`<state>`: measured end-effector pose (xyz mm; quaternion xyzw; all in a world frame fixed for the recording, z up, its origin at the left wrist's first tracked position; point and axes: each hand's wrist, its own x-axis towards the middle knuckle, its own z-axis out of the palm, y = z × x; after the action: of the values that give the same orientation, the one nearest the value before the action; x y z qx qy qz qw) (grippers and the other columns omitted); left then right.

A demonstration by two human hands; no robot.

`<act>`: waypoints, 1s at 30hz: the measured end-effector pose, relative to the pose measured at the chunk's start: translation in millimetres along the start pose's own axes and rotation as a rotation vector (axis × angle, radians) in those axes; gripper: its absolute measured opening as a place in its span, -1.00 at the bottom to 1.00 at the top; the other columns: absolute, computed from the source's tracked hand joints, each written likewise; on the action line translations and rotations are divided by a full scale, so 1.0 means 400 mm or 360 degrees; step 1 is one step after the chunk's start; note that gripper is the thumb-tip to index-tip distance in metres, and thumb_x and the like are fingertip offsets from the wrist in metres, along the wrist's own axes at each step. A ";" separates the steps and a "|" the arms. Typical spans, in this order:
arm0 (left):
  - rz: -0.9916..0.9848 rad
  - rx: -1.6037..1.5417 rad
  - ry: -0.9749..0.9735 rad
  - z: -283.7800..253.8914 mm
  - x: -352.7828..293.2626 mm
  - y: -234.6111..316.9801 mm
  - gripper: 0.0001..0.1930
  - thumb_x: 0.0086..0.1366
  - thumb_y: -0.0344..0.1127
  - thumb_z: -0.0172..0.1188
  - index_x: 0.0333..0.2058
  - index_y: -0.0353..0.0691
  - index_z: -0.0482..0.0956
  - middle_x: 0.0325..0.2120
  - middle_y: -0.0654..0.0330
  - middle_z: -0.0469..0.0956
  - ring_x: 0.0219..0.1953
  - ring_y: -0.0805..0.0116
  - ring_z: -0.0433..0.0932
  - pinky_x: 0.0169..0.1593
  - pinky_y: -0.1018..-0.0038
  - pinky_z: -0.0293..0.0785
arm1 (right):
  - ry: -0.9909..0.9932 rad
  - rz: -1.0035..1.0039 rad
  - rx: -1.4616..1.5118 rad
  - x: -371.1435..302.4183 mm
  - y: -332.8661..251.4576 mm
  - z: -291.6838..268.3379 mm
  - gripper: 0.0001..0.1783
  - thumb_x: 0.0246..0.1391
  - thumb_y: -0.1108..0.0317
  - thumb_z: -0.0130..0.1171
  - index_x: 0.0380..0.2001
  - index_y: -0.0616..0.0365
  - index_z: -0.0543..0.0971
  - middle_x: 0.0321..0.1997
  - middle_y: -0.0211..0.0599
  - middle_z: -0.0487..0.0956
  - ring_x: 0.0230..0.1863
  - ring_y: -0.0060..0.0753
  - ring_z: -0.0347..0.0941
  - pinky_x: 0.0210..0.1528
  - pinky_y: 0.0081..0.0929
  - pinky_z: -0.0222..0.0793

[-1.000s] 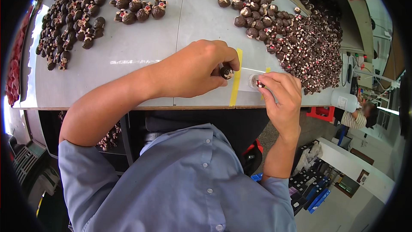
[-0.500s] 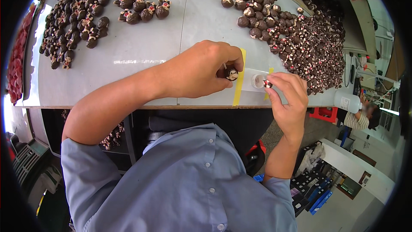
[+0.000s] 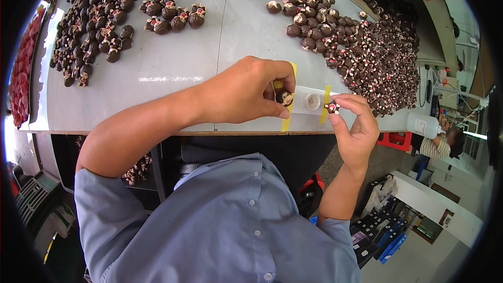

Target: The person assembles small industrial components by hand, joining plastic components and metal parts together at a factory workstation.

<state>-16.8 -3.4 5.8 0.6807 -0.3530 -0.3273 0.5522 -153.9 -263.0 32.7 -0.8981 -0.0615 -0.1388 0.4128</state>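
Observation:
My left hand [image 3: 243, 90] is closed on a round dark brown figurine head [image 3: 284, 98] with a pale face, held just above the tabletop beside a yellow tape strip [image 3: 285, 124]. Between thumb and fingers, my right hand [image 3: 359, 128] pinches a small figurine body [image 3: 332, 107] in brown, red and cream near the table's front edge. A small round clear dish [image 3: 312, 101] with whitish contents stands between the two hands. A second yellow tape strip [image 3: 325, 97] lies between that dish and my right fingers.
Loose round heads [image 3: 314, 23] and a big heap of small bodies [image 3: 385, 63] cover the right side. Joined figurines [image 3: 94, 26] crowd the far left, with a smaller group [image 3: 170, 13] beside them. An open box [image 3: 437, 15] stands far right, near a white bottle [image 3: 423, 124].
My right hand has drawn back to the right from the clear dish, bringing the small body with it. The head in my left hand has shifted slightly toward me.

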 end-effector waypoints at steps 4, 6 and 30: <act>-0.0114 -0.0079 -0.0031 0.001 0.000 0.005 -0.60 0.18 -0.35 0.62 -0.08 -0.34 0.65 -0.41 0.20 0.67 -0.35 0.49 0.64 -0.22 0.48 0.60 | 0.0061 -0.0055 0.0015 0.004 -0.017 0.020 -0.65 -0.03 0.59 0.51 -0.12 0.23 0.71 -0.04 -0.16 0.74 -0.02 -0.20 0.63 0.11 -0.31 0.48; -0.0102 -0.0099 -0.0039 0.004 0.000 -0.003 -0.59 0.18 -0.34 0.62 -0.07 -0.35 0.65 -0.40 0.21 0.67 -0.35 0.50 0.63 -0.22 0.49 0.60 | 0.0050 -0.0102 0.0013 0.009 -0.031 0.042 -0.66 -0.04 0.58 0.51 -0.14 0.21 0.71 -0.05 -0.18 0.74 -0.02 -0.19 0.63 0.10 -0.31 0.47; -0.0042 -0.0050 -0.0008 0.009 0.001 -0.004 -0.57 0.13 -0.32 0.67 -0.16 -0.36 0.62 -0.39 0.20 0.69 -0.35 0.51 0.64 -0.23 0.48 0.63 | -0.0099 -0.0424 -0.0373 0.039 -0.077 0.094 -0.62 -0.14 0.55 0.55 -0.18 0.15 0.69 -0.12 -0.28 0.74 -0.11 -0.18 0.63 0.01 -0.28 0.37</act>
<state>-19.2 -5.4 3.4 0.6757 -0.3402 -0.3418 0.5575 -138.4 -214.6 36.5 -0.9279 -0.1760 -0.1706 0.2810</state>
